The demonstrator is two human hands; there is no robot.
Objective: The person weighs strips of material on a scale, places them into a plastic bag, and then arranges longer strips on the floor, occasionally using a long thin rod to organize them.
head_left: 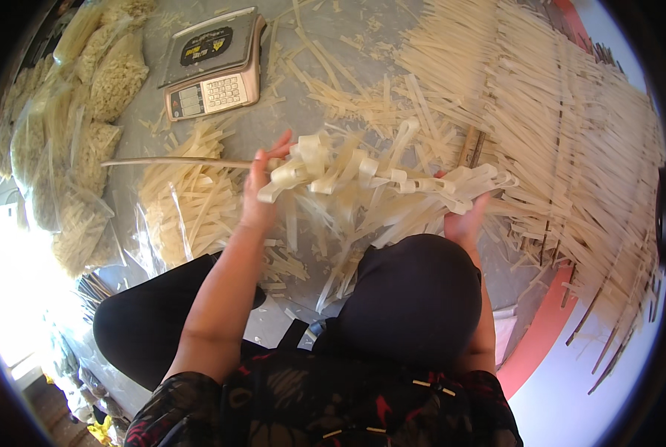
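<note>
Before my knees, a thin wooden stick (182, 161) runs level, draped with curled flat dried noodles (361, 167). My left hand (261, 187) is around the stick at the left end of the noodle loops, its fingers stretched towards them. At the other end, my right hand (466, 220) grips the bunched noodles, which partly cover its fingers. The stick's right end is hidden among the strips. Several of the strips are blurred.
A digital scale (210, 67) stands at the back left. Noodle-filled clear bags (115, 78) line the left side. An open plastic bag of strips (190, 207) lies near my left knee. Rows of noodles on sticks (567, 123) cover the right. Loose strips (355, 103) litter the grey surface.
</note>
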